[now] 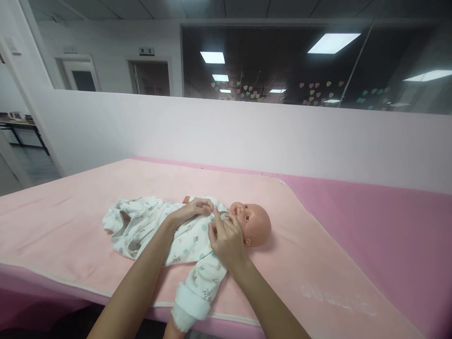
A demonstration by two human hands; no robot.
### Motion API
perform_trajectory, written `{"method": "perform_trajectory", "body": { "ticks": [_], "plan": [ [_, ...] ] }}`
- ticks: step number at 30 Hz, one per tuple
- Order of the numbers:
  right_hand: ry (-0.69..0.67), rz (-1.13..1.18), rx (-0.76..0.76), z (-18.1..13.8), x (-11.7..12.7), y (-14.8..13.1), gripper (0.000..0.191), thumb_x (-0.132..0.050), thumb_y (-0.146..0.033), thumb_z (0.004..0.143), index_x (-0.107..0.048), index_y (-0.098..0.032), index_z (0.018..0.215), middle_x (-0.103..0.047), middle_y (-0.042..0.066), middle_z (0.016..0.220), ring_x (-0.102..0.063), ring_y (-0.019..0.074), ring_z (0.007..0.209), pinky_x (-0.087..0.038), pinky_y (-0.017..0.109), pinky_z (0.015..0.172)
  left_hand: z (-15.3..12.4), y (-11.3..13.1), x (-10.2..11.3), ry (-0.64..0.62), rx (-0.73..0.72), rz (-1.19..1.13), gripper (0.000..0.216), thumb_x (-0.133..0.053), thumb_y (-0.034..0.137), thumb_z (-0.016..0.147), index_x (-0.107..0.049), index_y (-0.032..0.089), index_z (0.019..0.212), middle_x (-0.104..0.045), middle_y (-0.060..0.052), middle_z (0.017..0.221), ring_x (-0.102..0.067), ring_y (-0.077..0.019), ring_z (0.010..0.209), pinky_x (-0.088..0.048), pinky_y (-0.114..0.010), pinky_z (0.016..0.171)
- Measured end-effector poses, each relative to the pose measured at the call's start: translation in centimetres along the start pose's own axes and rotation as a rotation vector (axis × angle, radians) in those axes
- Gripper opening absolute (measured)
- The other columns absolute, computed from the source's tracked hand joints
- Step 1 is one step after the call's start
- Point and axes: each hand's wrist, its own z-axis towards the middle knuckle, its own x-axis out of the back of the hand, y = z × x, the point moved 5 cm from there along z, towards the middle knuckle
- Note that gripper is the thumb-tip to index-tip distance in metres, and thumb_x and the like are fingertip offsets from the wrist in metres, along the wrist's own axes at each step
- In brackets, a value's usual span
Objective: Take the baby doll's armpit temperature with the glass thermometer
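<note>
A baby doll (254, 225) lies on its back on a pale pink blanket (84, 207), head to the right. It wears a white printed onesie (148, 226), and one sleeve hangs over the blanket's near edge. My left hand (193, 209) rests on the doll's chest with its fingers curled, pinching the fabric at the collar. My right hand (226, 238) is just beside it at the neck, fingers pinched on the onesie's collar under the doll's chin.
The blanket covers a darker pink padded table (388, 226) that extends to the right. A white partition wall (247, 132) runs behind it, with dark glass above. A doorway and a dark shelf stand at the far left.
</note>
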Motion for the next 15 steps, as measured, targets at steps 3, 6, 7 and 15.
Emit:
{"method": "perform_trajectory", "body": {
  "ticks": [3, 6, 7, 15],
  "plan": [
    [-0.004, 0.004, 0.009, 0.10, -0.07, 0.00, 0.021, -0.042, -0.020, 0.087, -0.062, -0.014, 0.088, -0.055, 0.000, 0.057, -0.047, 0.0115, 0.054, -0.039, 0.032, 0.083, -0.14, -0.02, -0.04, 0.006, 0.017, 0.041, 0.017, -0.065, 0.022, 0.064, -0.057, 0.014, 0.076, -0.053, 0.002, 0.062, -0.045, -0.0105, 0.060, -0.030, -0.021, 0.059],
    [-0.004, 0.026, 0.025, 0.11, -0.11, 0.02, 0.032, -0.044, -0.020, 0.087, -0.053, -0.017, 0.056, -0.050, -0.002, 0.049, -0.042, 0.0096, 0.049, -0.039, 0.032, 0.081, -0.15, -0.12, 0.17, 0.027, 0.015, 0.065, 0.017, -0.065, 0.023, 0.064, -0.056, 0.013, 0.076, -0.050, 0.003, 0.061, -0.042, -0.0095, 0.057, -0.028, -0.020, 0.056],
    [-0.006, 0.028, 0.031, 0.08, -0.11, 0.00, 0.035, -0.044, -0.020, 0.087, -0.049, -0.018, 0.052, -0.048, -0.002, 0.047, -0.041, 0.0094, 0.048, -0.039, 0.032, 0.081, -0.12, -0.13, 0.26, 0.034, 0.004, 0.062, 0.018, -0.065, 0.024, 0.064, -0.056, 0.013, 0.075, -0.048, 0.003, 0.060, -0.040, -0.0091, 0.056, -0.027, -0.020, 0.055],
    [-0.042, 0.042, -0.045, 0.01, 0.06, 0.07, 0.026, -0.041, -0.025, 0.088, -0.060, -0.011, 0.100, -0.053, 0.000, 0.052, -0.047, 0.0139, 0.052, -0.040, 0.035, 0.081, 0.05, -0.06, 0.27, 0.020, -0.027, 0.029, 0.018, -0.065, 0.025, 0.064, -0.055, 0.013, 0.074, -0.051, 0.002, 0.064, -0.044, -0.0111, 0.061, -0.030, -0.021, 0.058]
  ]
}}
